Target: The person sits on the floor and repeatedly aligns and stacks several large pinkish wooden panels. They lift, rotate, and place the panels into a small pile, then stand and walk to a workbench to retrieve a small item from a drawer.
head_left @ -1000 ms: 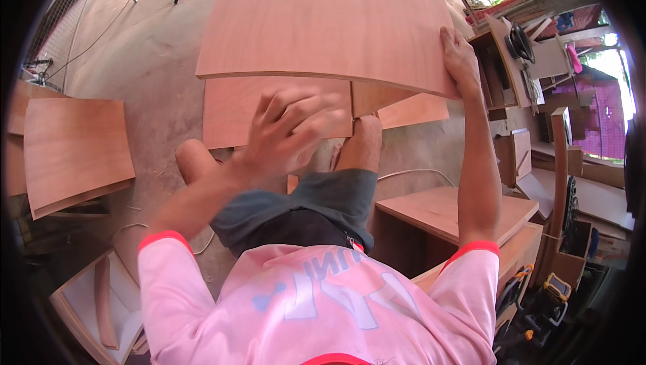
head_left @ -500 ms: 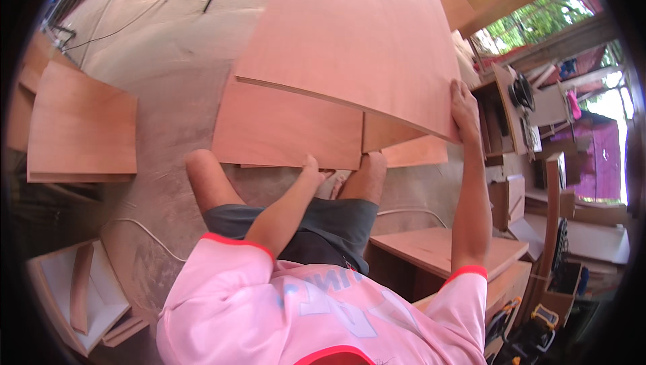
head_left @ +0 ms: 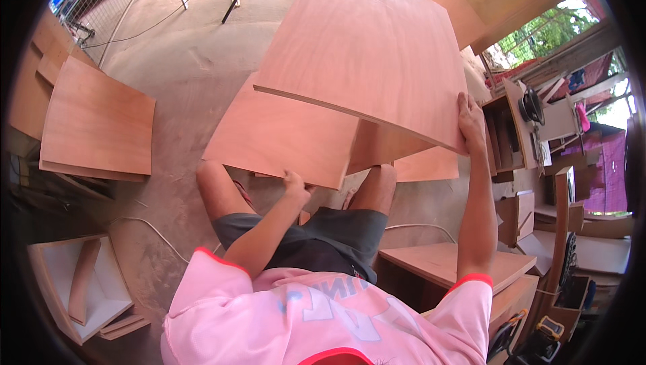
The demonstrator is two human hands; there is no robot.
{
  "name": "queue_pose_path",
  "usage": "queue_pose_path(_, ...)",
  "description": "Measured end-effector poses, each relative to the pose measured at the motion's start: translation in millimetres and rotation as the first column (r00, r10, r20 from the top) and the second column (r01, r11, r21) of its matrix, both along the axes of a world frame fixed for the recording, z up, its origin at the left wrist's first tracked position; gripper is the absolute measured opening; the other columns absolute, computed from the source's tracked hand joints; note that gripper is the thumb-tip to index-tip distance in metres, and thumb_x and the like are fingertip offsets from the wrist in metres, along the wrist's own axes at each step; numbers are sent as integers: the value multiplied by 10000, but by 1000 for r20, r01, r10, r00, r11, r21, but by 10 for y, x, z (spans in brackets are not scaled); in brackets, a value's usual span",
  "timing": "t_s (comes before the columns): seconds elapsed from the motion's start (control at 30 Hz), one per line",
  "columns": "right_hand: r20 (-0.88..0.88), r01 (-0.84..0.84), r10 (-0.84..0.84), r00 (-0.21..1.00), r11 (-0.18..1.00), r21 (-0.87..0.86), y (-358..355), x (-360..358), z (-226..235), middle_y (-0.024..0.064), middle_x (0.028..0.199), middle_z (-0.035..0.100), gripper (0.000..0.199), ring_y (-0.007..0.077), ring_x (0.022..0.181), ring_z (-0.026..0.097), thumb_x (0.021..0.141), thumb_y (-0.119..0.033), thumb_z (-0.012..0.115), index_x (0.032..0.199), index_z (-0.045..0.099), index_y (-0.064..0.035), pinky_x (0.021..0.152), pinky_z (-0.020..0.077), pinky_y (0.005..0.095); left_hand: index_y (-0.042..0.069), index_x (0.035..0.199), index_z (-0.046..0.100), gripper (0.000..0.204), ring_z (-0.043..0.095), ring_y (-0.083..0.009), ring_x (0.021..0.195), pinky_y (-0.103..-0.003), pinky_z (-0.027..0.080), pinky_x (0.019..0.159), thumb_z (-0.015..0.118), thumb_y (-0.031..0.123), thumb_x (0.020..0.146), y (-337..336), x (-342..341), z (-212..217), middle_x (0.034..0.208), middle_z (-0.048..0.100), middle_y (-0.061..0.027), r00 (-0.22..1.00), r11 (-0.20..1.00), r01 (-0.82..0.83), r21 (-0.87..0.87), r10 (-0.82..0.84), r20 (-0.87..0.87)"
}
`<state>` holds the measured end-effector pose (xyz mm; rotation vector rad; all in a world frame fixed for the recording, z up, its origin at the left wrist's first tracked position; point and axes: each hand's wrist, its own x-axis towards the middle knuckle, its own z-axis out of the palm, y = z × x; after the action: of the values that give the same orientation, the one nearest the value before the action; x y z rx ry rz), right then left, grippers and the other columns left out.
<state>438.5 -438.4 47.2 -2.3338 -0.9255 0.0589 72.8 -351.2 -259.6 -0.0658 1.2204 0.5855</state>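
Pale lettering [head_left: 361, 326] across the pink shirt [head_left: 269, 321]

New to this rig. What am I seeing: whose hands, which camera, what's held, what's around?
No machine here: these are a person's two bare hands, filmed from above by a head-worn fisheye camera, so straight edges bend near the rim. The right hand grips the right edge of a large, flat, reddish-brown wooden panel. The left hand holds the near edge of a lower, reddish-brown wooden sheet. On the dusty grey floor, lower left, sits an open, white-lined wooden box containing a narrow brown wooden strip.
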Motion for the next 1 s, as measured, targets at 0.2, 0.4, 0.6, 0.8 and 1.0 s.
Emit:
queue_pose_path(0.2, 14, 11, -12, 1000, 999, 45, -90, 169, -105, 308, 1272, 641, 580, 441, 1213, 612, 1066, -470, 449, 1348, 601, 13, 1017, 482, 447, 63, 1419, 459, 505, 594, -353, 1210, -593, 565, 927, 401, 437, 1083, 567, -941, 573, 1364, 556, -150, 991, 967, -102, 234, 119, -59)
queue_pose_path(0.4, -96, 24, -17, 995, 998, 64, -80, 190, -147, 293, 1323, 625, 633, 422, 1261, 593, 1065, -488, 454, 1380, 565, 49, 1054, 462, 429, -1, 1361, 503, 459, 658, -293, 1108, -474, 612, 844, 551, 307, 1024, 1452, -2010, 575, 1246, 634, -144, 982, 894, -185, 408, 187, 35)
queue_pose_path(0.6, -54, -9, 10, 999, 1000, 25, -101, 208, -51, 285, 1381, 592, 630, 391, 1318, 558, 1073, -465, 453, 1401, 540, 66, 1095, 429, 393, 9, 1083, 648, 216, 701, -213, 817, -288, 621, 580, 600, 193, 980, 2570, -3069, 478, 967, 694, -117, 912, 903, -312, 296, 197, 360)
queue_pose_path(0.8, -144, 4, 10, 990, 995, 99, -124, 161, -64, 233, 1350, 639, 580, 297, 1250, 613, 1082, -420, 468, 1410, 541, 52, 1052, 454, 362, -56, 998, 659, 142, 686, -274, 714, -335, 659, 603, 578, 51, 952, 3196, -3268, 676, 798, 656, -145, 745, 833, -551, 53, 462, 482)
queue_pose_path(1.0, -242, 65, -48, 969, 996, 64, -206, 182, -88, 193, 1272, 677, 553, 212, 1116, 642, 1088, -416, 466, 1393, 564, 35, 983, 483, 334, -130, 1019, 573, 181, 648, -240, 597, -455, 680, 692, 601, -20, 878, 2926, -3200, 782, 650, 596, -144, 475, 637, -685, -353, 758, 446)
